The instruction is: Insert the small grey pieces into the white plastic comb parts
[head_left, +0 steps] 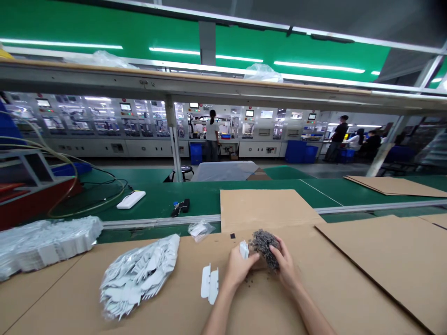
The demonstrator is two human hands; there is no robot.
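a dark grey clump of fine, wiry material is held above the cardboard, near the middle of the view, and is cupped by the right hand with the fingers curled around it. a small white piece is pinched in the left hand, right beside the clump. dark crumbs are scattered on the cardboard sheet below the hands.

to the left of the hands, a clear bag is filled with loose white plastic parts, and a larger wrapped bundle of white parts is laid further left, at the counter's edge. a small clear bag with white contents is placed farther from the hands. a white hinged part is lying on the cardboard, just left of the left hand.

more cardboard sheets are spread to the right over the green counter. a white box and a dark tool are lying on the far green surface, with cables looped to their left. blue bins are stood along the far wall of machines, where a person is standing. another person is seen to the right. the machine screens are too small to be read.
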